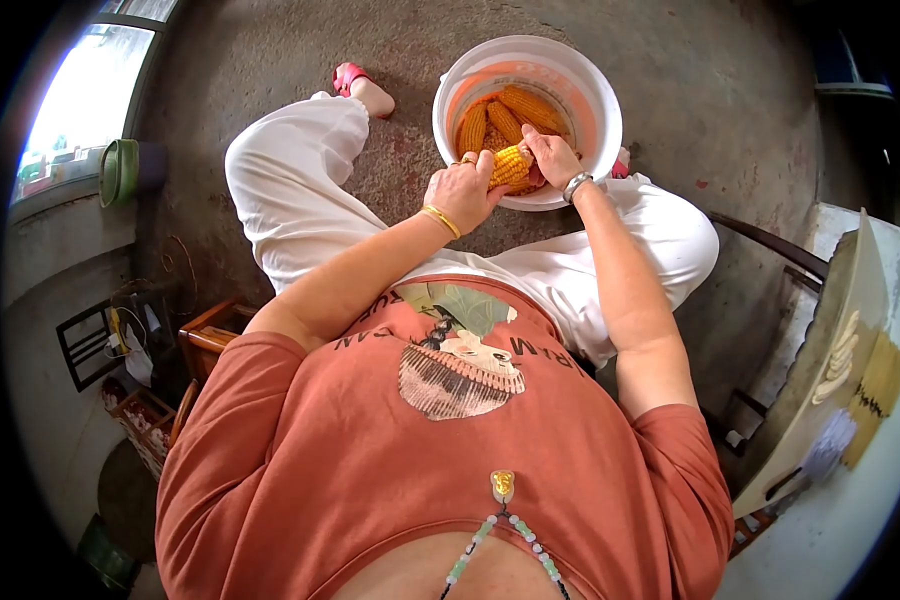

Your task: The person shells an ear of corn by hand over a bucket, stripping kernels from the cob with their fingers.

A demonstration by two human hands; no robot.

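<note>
A yellow ear of corn (511, 168) is held between both hands over the near side of a white bucket (611, 112). My left hand (463, 188), with a gold bangle and a ring, is closed around the ear's left end. At the other end, the fingers of my right hand (553, 160) grip the same ear, a silver band at the wrist. A reddish patch shows on the ear beneath the right hand. Inside the bucket lie several more ears of corn (532, 104) and loose kernels (486, 146). My hands and the held ear hide part of the bucket's contents.
The bucket stands on the concrete floor (410, 160) between my white-trousered legs (300, 165). To the left are a wooden chair (210, 335), a green container (120, 172) and a window. A board-topped table (810, 370) with yellowish items stands at the right.
</note>
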